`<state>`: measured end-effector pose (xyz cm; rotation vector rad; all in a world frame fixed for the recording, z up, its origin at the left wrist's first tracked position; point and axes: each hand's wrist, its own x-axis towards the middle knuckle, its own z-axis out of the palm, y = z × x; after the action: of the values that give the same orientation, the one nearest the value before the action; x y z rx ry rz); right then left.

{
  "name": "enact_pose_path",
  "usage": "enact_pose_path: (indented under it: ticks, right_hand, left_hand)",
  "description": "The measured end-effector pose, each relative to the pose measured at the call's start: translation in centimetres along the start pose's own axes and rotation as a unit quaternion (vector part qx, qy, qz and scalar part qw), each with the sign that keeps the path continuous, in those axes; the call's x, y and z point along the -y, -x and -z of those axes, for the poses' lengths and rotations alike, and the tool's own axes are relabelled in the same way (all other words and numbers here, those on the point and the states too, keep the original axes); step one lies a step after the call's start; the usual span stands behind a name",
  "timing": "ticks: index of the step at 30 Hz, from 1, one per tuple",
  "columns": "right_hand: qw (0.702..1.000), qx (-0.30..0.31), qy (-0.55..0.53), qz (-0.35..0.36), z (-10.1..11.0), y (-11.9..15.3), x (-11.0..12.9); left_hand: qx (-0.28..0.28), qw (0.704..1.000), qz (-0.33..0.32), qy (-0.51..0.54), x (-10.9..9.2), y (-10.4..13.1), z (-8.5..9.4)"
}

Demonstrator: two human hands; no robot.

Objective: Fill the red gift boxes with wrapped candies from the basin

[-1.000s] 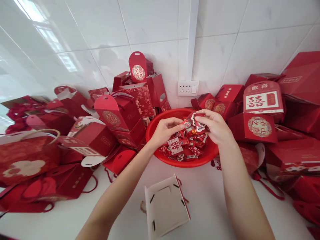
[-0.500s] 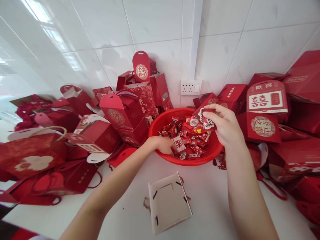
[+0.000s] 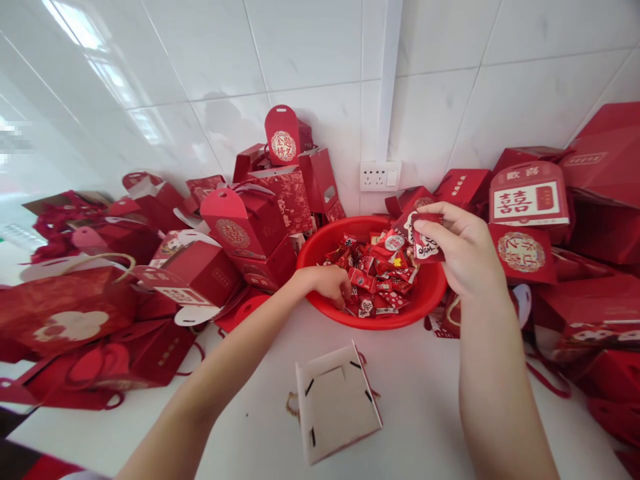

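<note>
A round red plastic basket (image 3: pixel 425 310) of wrapped candies (image 3: pixel 387 280) stands against the wall side of the white table. My left hand (image 3: pixel 330 283) reaches over its near left rim, fingers curled down among the candies. Whatever those fingers grip is hidden. Above the basket's right side, my right hand (image 3: pixel 465 247) pinches red-and-white candy packets (image 3: pixel 426 241) between thumb and fingers. Below the basket, nearer to me, an open box (image 3: pixel 340 413) shows its pale inside, with dark slots and cord at its sides; neither hand touches it.
Red gift boxes (image 3: pixel 245 223) are heaped on the left, some stacked behind the basket. More red boxes (image 3: pixel 525 250) crowd the right side, beside my right forearm. A white socket panel (image 3: pixel 380 177) sits on the tiled wall (image 3: pixel 310 53).
My left hand has lifted slightly within the basket, and the patterned packet beside its fingers no longer shows. My right hand has shifted a little right with its packets. The open box stays put.
</note>
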<state>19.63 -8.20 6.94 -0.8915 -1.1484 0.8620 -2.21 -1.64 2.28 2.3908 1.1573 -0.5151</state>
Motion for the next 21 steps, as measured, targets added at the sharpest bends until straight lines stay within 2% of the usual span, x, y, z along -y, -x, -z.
enact_pose_path:
  ticks: [3, 7, 10, 11, 13, 15, 17, 19, 21]
  right_hand:
    - [1.0, -0.006, 0.005, 0.006, 0.1, 0.0, 0.0]
    - [0.999, 0.002, 0.03, 0.022, 0.2, -0.1, -0.1]
    - [0.999, -0.001, 0.038, 0.025, 0.2, -0.1, 0.0]
    - [0.999, -0.005, 0.035, 0.024, 0.3, -0.1, 0.0]
    - [0.999, -0.01, 0.027, 0.021, 0.3, 0.0, 0.1]
    - [1.0, -0.009, 0.024, 0.019, 0.4, 0.0, 0.2]
    - [0.999, -0.011, 0.026, 0.016, 0.5, 0.0, 0.3]
    - [0.999, -0.015, 0.028, 0.016, 0.6, 0.0, 0.3]
    - [0.999, -0.019, 0.03, 0.021, 0.7, -0.1, 0.3]
  left_hand:
    - [0.025, 1.0, -0.004, -0.015, -0.1, -0.8, -0.8]
    - [0.055, 0.995, -0.07, 0.035, -0.2, -1.8, -1.7]
    - [0.061, 0.992, -0.089, 0.061, -0.2, -2.1, -2.1]
    - [0.041, 0.992, -0.094, 0.074, -0.1, -2.1, -2.1]
    - [-0.036, 0.986, -0.107, 0.124, 0.1, -2.0, -2.2]
    - [-0.135, 0.963, -0.125, 0.195, 0.3, -1.8, -2.2]
    - [-0.203, 0.933, -0.14, 0.263, 0.5, -1.6, -2.1]
    - [-0.236, 0.907, -0.149, 0.315, 0.6, -1.5, -2.1]
    - [-0.245, 0.892, -0.155, 0.347, 0.5, -1.5, -2.1]
